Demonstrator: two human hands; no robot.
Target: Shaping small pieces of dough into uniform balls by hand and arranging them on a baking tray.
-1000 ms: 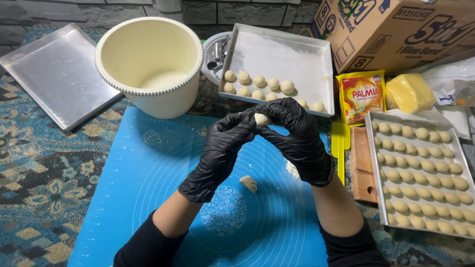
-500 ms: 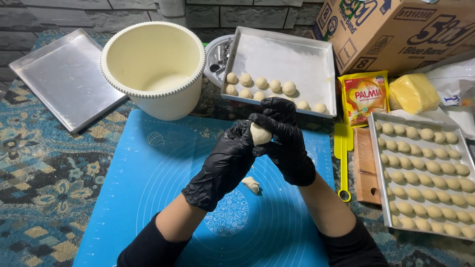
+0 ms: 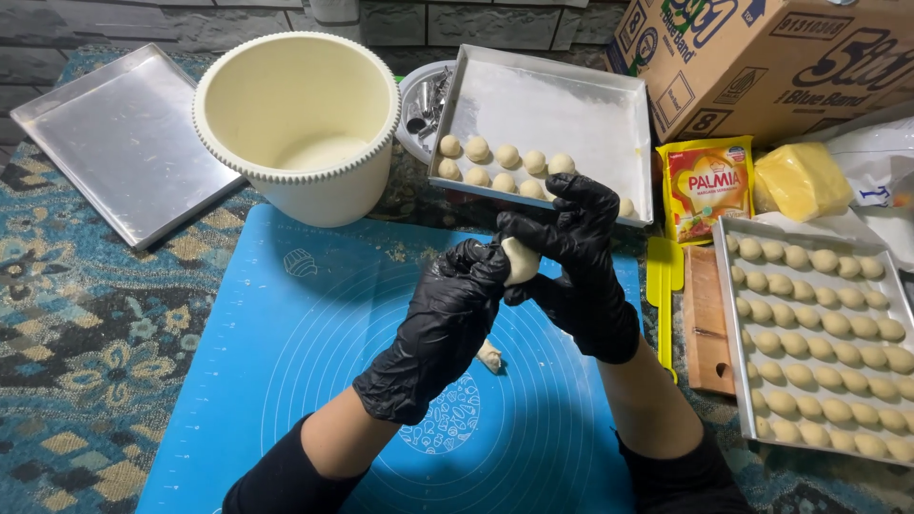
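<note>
Nearest me, at the bottom of the frame, my two black-sleeved forearms rise over the blue silicone mat (image 3: 314, 314), which fills the lower centre. A small scrap of dough (image 3: 490, 357) lies on the mat just below my hands.

At the centre of the frame my left hand (image 3: 438, 328) and right hand (image 3: 576, 262), both in black gloves, meet above the mat. Between them I hold a pale dough ball (image 3: 520, 259): my left fingertips close on its left side and my right fingers curl around its right side and top, so both grips are closed on it and it hangs clear of the mat.

Just right of my right wrist a yellow scraper (image 3: 664, 286) stands along the mat's edge, with a wooden board (image 3: 706, 324) beside it. Beyond that, at the right edge of the frame, a metal tray (image 3: 724, 314) is filled with rows of shaped dough balls.

Further up, in the upper centre, a second tray (image 3: 562, 105) holds two short rows of dough balls along its near side. Left of it stands a large cream bucket (image 3: 297, 124), and in the upper left lies an empty baking tray (image 3: 119, 143). In the upper right sit a yellow margarine packet (image 3: 706, 186), a yellow block in wrap (image 3: 802, 181) and a cardboard box (image 3: 771, 57).
</note>
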